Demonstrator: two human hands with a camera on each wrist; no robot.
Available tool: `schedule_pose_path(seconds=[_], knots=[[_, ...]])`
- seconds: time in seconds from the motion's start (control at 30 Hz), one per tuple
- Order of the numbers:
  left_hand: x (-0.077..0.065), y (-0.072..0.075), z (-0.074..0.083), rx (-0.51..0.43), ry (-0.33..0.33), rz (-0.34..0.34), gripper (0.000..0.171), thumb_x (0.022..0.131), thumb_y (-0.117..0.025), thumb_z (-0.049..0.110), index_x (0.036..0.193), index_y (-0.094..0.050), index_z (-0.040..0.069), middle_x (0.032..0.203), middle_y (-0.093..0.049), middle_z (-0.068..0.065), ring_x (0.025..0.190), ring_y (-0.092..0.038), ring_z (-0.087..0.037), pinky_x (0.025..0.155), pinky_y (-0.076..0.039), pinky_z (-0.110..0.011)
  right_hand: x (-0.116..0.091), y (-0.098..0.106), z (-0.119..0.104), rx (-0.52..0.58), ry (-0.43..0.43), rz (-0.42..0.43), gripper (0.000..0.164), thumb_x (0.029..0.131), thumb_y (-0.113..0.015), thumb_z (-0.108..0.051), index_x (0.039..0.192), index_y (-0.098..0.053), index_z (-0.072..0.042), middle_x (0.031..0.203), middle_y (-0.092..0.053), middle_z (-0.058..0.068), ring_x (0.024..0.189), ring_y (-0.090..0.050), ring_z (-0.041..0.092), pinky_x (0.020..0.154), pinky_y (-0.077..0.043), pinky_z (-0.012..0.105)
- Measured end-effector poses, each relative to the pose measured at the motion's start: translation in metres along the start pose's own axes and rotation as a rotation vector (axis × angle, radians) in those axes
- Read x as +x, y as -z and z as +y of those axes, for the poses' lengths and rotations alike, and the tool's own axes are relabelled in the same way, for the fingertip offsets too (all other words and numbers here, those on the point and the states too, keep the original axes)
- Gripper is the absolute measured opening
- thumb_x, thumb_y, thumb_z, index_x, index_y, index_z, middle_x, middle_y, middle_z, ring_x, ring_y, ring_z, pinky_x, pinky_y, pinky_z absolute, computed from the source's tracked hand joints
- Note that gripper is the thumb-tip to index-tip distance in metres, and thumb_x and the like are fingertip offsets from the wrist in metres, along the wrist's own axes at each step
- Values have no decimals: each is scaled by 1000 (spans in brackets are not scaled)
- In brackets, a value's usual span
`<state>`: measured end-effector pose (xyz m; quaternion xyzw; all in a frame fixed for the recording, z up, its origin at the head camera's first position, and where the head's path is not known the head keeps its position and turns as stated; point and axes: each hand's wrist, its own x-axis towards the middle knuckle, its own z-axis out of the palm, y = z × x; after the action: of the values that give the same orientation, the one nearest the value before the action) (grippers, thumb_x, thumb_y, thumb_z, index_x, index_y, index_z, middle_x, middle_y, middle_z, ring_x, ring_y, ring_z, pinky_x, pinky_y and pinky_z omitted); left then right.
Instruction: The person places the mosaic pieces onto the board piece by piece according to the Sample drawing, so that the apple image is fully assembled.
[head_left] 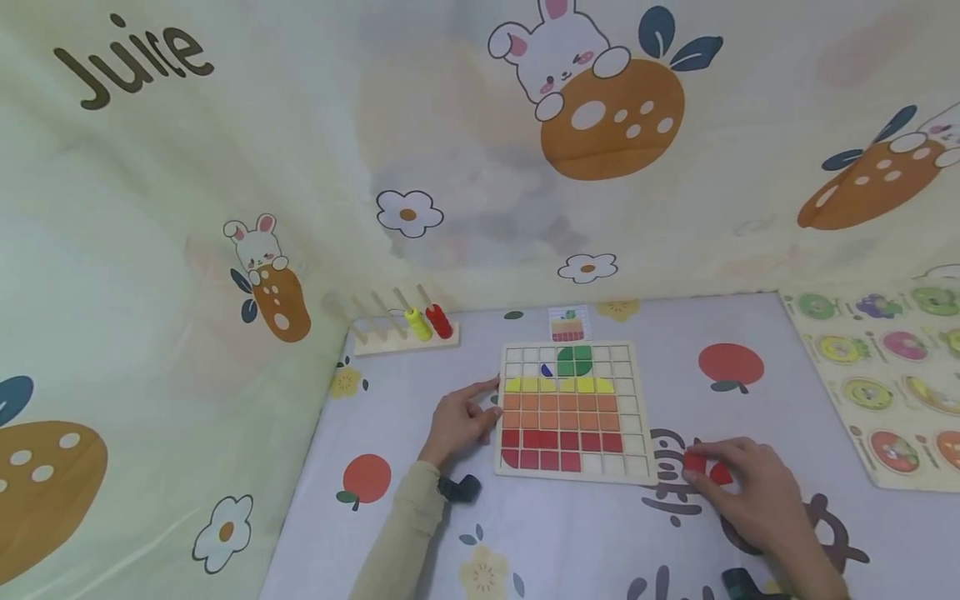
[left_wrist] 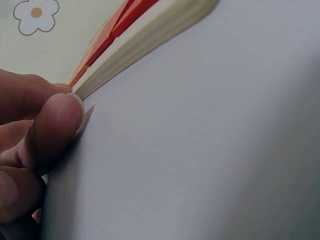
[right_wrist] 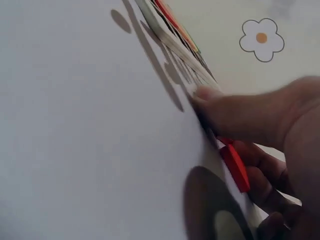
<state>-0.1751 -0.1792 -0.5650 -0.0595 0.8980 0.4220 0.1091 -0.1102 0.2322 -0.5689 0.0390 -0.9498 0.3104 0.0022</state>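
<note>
A pale wooden grid board [head_left: 638, 417] lies on the table, its cells partly filled with flat tiles: green at the top, a yellow row, orange rows, then red rows. A small blue piece [head_left: 547, 369] sits left of the green ones. My left hand [head_left: 459, 423] touches the board's left edge with index finger and thumb, other fingers bent. Right of the board, my right hand [head_left: 753, 487] pinches a red square tile [head_left: 694, 463] between thumb and fingers. A second red piece [head_left: 722, 474], seemingly round-edged, shows by its fingers; whether it is held is unclear.
A small picture card [head_left: 568, 324] lies behind the board. At the back left stands a wooden peg rack [head_left: 405, 342] with yellow beads [head_left: 417, 324] and red beads [head_left: 438, 322]. A printed food board [head_left: 847, 379] lies on the right. The cloth [head_left: 420, 533] bears fruit prints.
</note>
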Motion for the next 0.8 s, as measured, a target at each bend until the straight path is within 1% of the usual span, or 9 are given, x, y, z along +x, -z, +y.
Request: schedule_pose_path(seconds=[0.17, 0.3, 0.4, 0.47, 0.57, 0.63, 0.67, 0.73, 0.8], knots=[[-1, -1, 0, -8, 21, 0, 55, 99, -75, 33, 152, -59, 35, 59, -64, -1, 49, -56, -17, 53, -36, -28, -1, -5, 0, 5, -5, 53, 46, 81, -92, -19, 119, -75, 0, 114, -71, 24, 108, -57, 42, 93, -48, 68], [-1, -2, 0, -6, 22, 0, 55, 99, -75, 33, 152, -59, 34, 59, -64, -1, 49, -55, -16, 52, -36, -28, -2, -9, 3, 21, 20, 107, 44, 84, -91, -18, 121, -73, -2, 112, -72, 21, 105, -57, 37, 90, -48, 61], [-1, -3, -1, -8, 20, 1, 55, 100, -75, 32, 153, -59, 34, 58, -63, 0, 48, -56, -16, 52, -36, -28, -2, -11, 4, 28, 32, 147, 39, 89, -86, -20, 121, -72, -4, 111, -71, 19, 100, -57, 31, 85, -46, 51], [-1, -2, -1, -11, 10, 4, 55, 100, -75, 32, 152, -59, 34, 58, -63, -1, 48, -56, -16, 52, -36, -28, -3, -11, 4, 40, 29, 160, 33, 95, -81, -21, 122, -71, -4, 111, -70, 18, 99, -57, 30, 85, -45, 49], [-1, -2, -1, -9, -2, 7, 55, 100, -75, 32, 152, -59, 33, 58, -63, -1, 48, -56, -16, 52, -35, -28, -3, -11, 4, 60, 2, 171, 27, 104, -70, -21, 123, -70, -3, 114, -71, 21, 106, -60, 38, 92, -48, 57], [-1, -2, -1, -8, -9, 9, 54, 100, -75, 32, 152, -60, 32, 58, -63, -1, 48, -55, -16, 53, -35, -28, -3, -11, 5, 75, -28, 169, 27, 108, -64, -21, 125, -69, -2, 116, -70, 24, 112, -61, 45, 96, -46, 65], [-1, -2, -1, -7, -11, 10, 54, 100, -75, 32, 152, -60, 32, 57, -63, -1, 48, -55, -16, 53, -35, -28, -3, -10, 5, 80, -49, 170, 28, 109, -61, -22, 125, -68, -1, 116, -71, 25, 112, -61, 45, 95, -46, 66], [-2, -2, -1, -4, -12, 13, 54, 100, -75, 31, 152, -60, 31, 57, -63, 0, 48, -55, -15, 53, -35, -29, -3, -10, 4, 78, -92, 183, 30, 109, -61, -25, 127, -68, -2, 110, -73, 23, 103, -64, 40, 91, -51, 54], [-2, -2, -1, -2, -15, 15, 53, 100, -75, 31, 151, -61, 31, 57, -63, 0, 48, -55, -15, 54, -35, -29, -3, -10, 3, 76, -132, 193, 32, 109, -61, -29, 130, -66, -4, 105, -73, 20, 89, -63, 32, 78, -50, 39]])
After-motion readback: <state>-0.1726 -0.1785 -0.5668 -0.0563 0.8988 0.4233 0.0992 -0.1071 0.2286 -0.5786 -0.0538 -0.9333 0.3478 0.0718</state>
